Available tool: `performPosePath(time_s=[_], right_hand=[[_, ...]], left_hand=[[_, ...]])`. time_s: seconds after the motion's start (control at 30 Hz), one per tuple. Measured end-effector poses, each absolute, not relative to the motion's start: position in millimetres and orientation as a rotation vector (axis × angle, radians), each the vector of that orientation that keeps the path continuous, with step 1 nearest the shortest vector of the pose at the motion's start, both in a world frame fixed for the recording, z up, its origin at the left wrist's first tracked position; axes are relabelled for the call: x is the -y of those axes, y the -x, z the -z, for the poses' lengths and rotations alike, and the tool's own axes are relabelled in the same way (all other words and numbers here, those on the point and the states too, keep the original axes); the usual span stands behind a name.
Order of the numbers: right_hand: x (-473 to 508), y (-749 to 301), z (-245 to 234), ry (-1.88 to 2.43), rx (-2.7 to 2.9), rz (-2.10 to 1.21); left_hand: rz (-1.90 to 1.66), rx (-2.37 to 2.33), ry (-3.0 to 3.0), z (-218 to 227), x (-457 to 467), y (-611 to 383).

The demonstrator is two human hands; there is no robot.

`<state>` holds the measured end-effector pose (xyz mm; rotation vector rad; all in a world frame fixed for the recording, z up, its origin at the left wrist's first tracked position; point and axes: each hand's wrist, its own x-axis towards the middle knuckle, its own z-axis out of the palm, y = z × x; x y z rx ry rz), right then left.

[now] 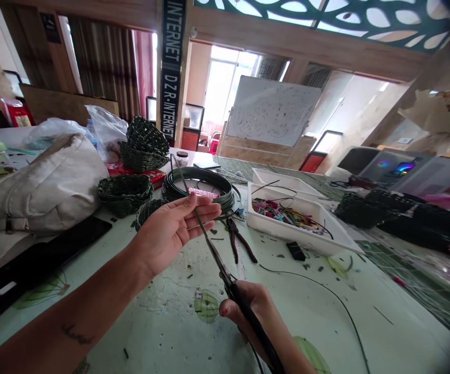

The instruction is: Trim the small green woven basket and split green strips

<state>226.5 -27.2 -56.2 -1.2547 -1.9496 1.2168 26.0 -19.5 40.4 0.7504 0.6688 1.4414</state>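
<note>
Cluttered craft surface (158,317) today, with the right hand (244,311) gripping a long dark strip (211,247) near its lower end, the strip angling up and away just past the left hand (174,234), which is sitting wide open.

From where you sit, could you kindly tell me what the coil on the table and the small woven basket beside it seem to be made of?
The coil looks like dark green plastic-coated wire or flat strip, with a slight sheen along its wound turns. The woven basket seems plaited from the same dark green strip, judging by its matching colour and narrow strands, though the core material cannot be seen.
</note>
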Motion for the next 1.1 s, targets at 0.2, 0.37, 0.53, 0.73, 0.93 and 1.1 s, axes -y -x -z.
performPosePath(time_s=[0.2, 0.37, 0.53, 0.73, 0.93, 1.1], right_hand=[[28.6, -225.8, 51.0, 1.171, 1.952, -1.295], [34.3, -227.0, 39.7, 1.108, 1.897, -1.372], [36.7, -228.5, 32.9, 1.061, 1.935, -1.359], [34.0, -228.9, 37.5, 1.086, 1.977, -1.295], [37.8, -227.7, 33.7, 1.192, 1.944, -1.321], [40.8, -225.1, 30.7, 1.210, 1.885, -1.361]], left_hand=[[-1.422, -0.651, -0.679, -38.8, 25.7, -38.9], [-1.451, -0.639, -0.634, -38.5, 32.9, -45.9], [-1.453, -0.644, -0.635, -35.8, 34.0, -49.6], [-1.456, -0.643, -0.643, -34.9, 33.6, -49.3], [-1.445, -0.668, -0.649, -35.0, 32.7, -48.8], [-1.450, -0.672, -0.647, -35.9, 33.4, -48.9]])
